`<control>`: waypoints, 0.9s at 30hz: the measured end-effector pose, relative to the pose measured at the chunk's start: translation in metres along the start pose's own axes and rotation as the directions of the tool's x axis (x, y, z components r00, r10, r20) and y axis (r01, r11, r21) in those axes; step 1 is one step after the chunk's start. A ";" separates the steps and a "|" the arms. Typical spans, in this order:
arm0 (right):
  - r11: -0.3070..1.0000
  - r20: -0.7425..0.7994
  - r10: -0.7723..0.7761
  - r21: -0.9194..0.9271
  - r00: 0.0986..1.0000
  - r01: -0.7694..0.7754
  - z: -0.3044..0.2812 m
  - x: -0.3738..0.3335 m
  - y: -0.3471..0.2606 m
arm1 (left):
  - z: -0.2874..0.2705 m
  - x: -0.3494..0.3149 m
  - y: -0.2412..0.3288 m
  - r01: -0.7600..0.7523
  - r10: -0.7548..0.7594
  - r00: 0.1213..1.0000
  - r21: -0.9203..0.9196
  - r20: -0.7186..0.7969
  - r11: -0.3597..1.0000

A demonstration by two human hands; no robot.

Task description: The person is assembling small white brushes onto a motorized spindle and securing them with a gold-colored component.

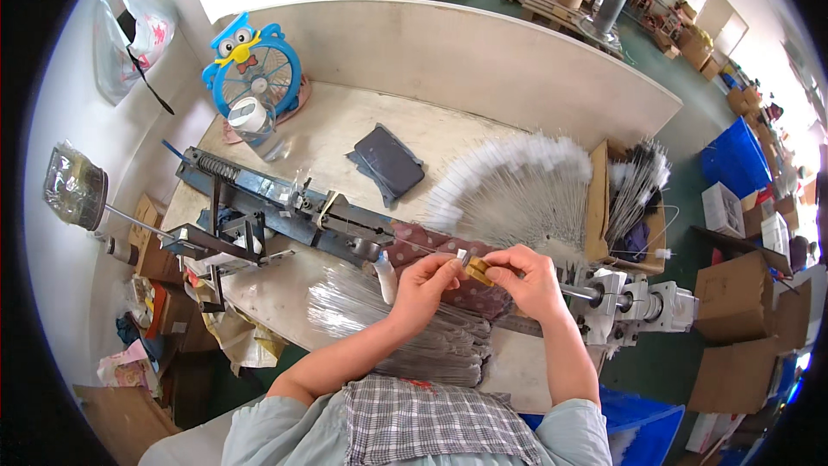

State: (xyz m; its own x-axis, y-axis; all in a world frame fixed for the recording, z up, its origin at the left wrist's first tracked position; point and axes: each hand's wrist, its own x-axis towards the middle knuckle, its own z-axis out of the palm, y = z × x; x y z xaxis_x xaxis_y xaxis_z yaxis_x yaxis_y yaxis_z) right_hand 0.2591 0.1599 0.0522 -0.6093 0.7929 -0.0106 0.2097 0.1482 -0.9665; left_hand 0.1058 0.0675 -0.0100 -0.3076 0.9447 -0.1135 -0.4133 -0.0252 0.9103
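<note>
Just right of the middle, my two hands meet over a brown polka-dot cloth [411,247]. My right hand [530,282] is closed on a small yellow-brown round piece [478,270], like a little roll. Thumb and fingers of my left hand [423,290] pinch a small whitish piece [462,255] right beside it; whether the two pieces are joined I cannot tell. Below my hands lies a thick bundle of thin silvery wires [440,347]. Beyond them, more wires with white tufted ends [517,185] spread out like a fan.
A long metal bench device [276,198] crosses the table, with a shaft and clamp assembly [630,302] at right. Behind stand a blue fan [259,73], a clear jar [259,125] and a dark phone [389,160]. A cardboard box [599,207] holds more wires. A low partition [448,52] borders the table.
</note>
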 end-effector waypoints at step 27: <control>0.770 0.030 -0.357 -0.556 0.934 0.312 0.072 0.041 -0.019 | -0.028 -0.004 0.034 0.178 -0.238 0.961 -0.337 -0.144 0.924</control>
State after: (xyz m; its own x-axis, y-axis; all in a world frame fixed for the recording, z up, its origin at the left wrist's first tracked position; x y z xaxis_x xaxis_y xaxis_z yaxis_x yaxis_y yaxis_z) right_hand 0.1749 0.1468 0.0513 -0.6668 0.6696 0.3271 0.3966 0.6904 -0.6050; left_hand 0.0692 0.0539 0.0107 -0.3204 0.8666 -0.3825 -0.7257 0.0350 0.6871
